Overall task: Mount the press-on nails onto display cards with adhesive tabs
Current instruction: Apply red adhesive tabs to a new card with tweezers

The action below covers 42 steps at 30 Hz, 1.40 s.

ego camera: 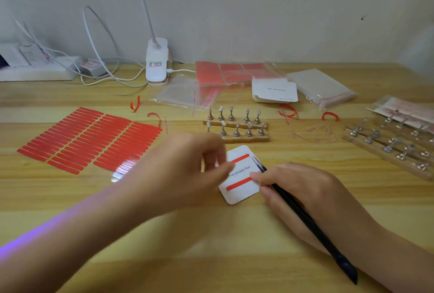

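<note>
Right hand (pixel 303 196) grips the black tweezers (pixel 305 219), fingers curled round the shaft, tips over the display card (pixel 242 195). My left hand (pixel 187 172), blurred, has curled fingers at the card's left edge; I cannot tell whether it pinches anything. The card lies flat on the desk (pixel 211 245) and carries two red adhesive tabs (pixel 239 184). Nail stands (pixel 237 123) sit just behind it.

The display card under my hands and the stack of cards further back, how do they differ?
The display card lies alone between both hands, bearing two red adhesive strips; the stack of cards lies untouched near the wall, with no strips showing. The near card's print faces the person; the stack's is turned away. Both are white, with rounded corners.
</note>
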### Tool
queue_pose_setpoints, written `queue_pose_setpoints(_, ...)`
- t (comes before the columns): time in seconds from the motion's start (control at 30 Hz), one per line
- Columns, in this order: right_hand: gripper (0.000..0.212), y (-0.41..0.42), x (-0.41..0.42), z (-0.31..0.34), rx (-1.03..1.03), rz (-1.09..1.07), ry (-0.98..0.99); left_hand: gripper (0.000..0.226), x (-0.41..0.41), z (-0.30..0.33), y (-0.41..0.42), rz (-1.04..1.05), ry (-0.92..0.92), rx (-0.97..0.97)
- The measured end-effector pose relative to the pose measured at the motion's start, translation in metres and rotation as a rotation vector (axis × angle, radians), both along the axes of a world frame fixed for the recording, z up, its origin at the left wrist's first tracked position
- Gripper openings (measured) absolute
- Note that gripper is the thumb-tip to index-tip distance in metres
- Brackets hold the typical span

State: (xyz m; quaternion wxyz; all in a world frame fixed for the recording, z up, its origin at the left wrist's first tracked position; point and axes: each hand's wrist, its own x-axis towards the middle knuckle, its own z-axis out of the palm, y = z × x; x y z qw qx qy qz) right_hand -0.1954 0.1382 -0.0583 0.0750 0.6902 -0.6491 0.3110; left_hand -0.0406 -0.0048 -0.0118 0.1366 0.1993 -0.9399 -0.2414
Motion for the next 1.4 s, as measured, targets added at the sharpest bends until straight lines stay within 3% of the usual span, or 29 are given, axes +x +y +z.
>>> queue_pose_setpoints(0.07, 0.023, -0.001, 0.001, 0.001, -0.007, -0.013, 0.035, 0.021, -0.005, -0.003, 0.011, -0.120, -0.005, -0.191)
queue_pose_setpoints(0.17, 0.023, -0.001, 0.001, 0.001, -0.013, -0.037, 0.031, 0.031, -0.012, -0.012, 0.015, -0.273, -0.003, -0.296)
queue_pose_setpoints(0.3, 0.023, -0.001, 0.000, -0.001, -0.025, -0.066, 0.015, 0.030, -0.010, -0.023, 0.016, -0.252, 0.023, -0.424)
queue_pose_setpoints(0.63, 0.022, -0.001, -0.001, -0.002, -0.024, -0.081, 0.057, 0.029, 0.010, -0.028, 0.014, -0.124, 0.054, -0.282)
queue_pose_setpoints(1.0, 0.022, 0.000, -0.001, -0.002, 0.000, -0.063, 0.039, 0.032, 0.023, -0.023, 0.014, -0.024, 0.101, -0.282)
queue_pose_setpoints(1.27, 0.020, 0.000, -0.002, -0.003, 0.020, -0.048, 0.051, 0.036, 0.006, -0.025, 0.021, -0.139, -0.004, -0.394)
queue_pose_setpoints(1.4, 0.021, -0.001, -0.003, -0.004, 0.007, -0.056, 0.046, 0.033, 0.007, -0.030, 0.017, -0.130, 0.017, -0.340)
